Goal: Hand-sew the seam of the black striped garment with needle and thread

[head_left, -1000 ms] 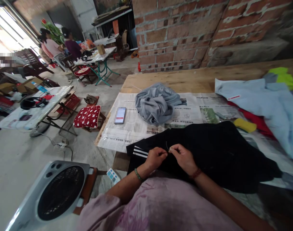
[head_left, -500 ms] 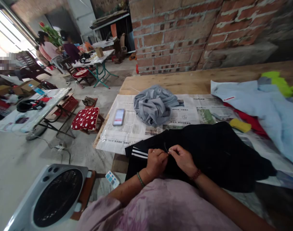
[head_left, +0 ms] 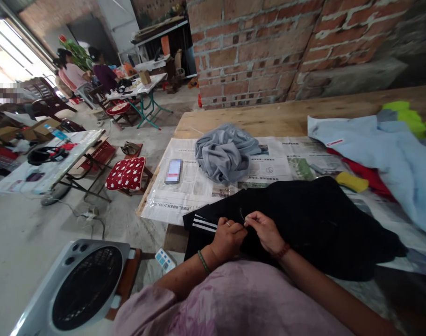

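Observation:
A black garment [head_left: 304, 219] with white stripes near its left end lies spread at the table's front edge and hangs over it. My left hand [head_left: 229, 239], with a ring and a green bracelet, is closed on the cloth near the stripes. Touching or nearly touching it, my right hand [head_left: 265, 231] pinches thumb and forefinger together. A thin pale thread [head_left: 241, 214] curves up from those fingertips. Whether a needle is also in the pinch is too small to tell.
A crumpled grey cloth [head_left: 225, 154] and a phone [head_left: 173, 171] rest on the newspaper-covered table. To the right are a yellow sponge-like piece [head_left: 352, 182] and a light blue garment [head_left: 384, 154]. A fan [head_left: 90, 284] stands at lower left. People sit at tables farther back.
Both hands stay at nearly the same spot on the black garment. My left hand has rolled slightly, showing its ring more plainly. The view has shifted a little.

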A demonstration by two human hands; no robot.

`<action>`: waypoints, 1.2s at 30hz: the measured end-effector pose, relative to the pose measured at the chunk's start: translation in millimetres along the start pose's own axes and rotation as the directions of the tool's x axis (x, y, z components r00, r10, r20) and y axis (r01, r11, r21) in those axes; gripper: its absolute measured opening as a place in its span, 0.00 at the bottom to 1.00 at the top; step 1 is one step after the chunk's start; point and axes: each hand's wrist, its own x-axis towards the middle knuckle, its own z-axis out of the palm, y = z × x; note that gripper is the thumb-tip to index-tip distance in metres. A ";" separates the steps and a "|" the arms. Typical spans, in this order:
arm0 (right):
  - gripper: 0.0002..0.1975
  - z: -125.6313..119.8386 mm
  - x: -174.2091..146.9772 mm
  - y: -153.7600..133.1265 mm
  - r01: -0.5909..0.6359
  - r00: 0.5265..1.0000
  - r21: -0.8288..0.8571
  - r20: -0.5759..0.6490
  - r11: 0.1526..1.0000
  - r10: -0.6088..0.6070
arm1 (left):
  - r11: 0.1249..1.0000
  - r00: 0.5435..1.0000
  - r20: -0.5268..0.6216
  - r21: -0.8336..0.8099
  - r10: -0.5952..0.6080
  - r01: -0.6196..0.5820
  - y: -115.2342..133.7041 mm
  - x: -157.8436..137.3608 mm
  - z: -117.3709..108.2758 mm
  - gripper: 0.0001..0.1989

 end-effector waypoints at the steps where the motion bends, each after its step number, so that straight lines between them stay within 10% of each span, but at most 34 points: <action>1: 0.13 0.8 -0.7 0.8 0.002 1.000 0.010 -0.001 1.000 -0.002 | 1.000 1.000 -0.002 0.002 0.012 -0.012 -1.5 -1.0 0.6 0.09; 8: 0.11 -1.1 -6.6 -1.7 0.137 0.989 -0.201 -0.025 0.970 -0.145 | 0.999 0.999 -0.034 -0.050 -0.011 0.010 -7.4 -1.7 4.3 0.10; 15: 0.10 -16.5 -4.4 -8.0 0.245 0.969 -0.233 0.053 0.941 -0.239 | 0.815 0.941 -0.167 -0.558 -0.295 0.156 -17.8 5.6 -5.6 0.11; 26: 0.08 -20.1 -7.6 -3.8 0.391 0.920 -0.326 0.159 0.861 -0.357 | 0.565 0.936 0.264 -0.746 -0.235 0.352 -30.8 33.6 -14.4 0.04; 30: 0.08 -17.3 -8.2 -6.7 0.542 0.840 -0.380 0.240 0.749 -0.486 | 0.542 0.879 0.360 -0.693 -0.313 0.476 -26.7 34.7 -10.3 0.05; 36: 0.09 -12.6 -9.4 -12.5 0.768 0.635 -0.405 0.382 0.496 -0.672 | 0.727 0.888 0.317 -0.513 -0.333 0.456 -17.9 37.1 -5.3 0.09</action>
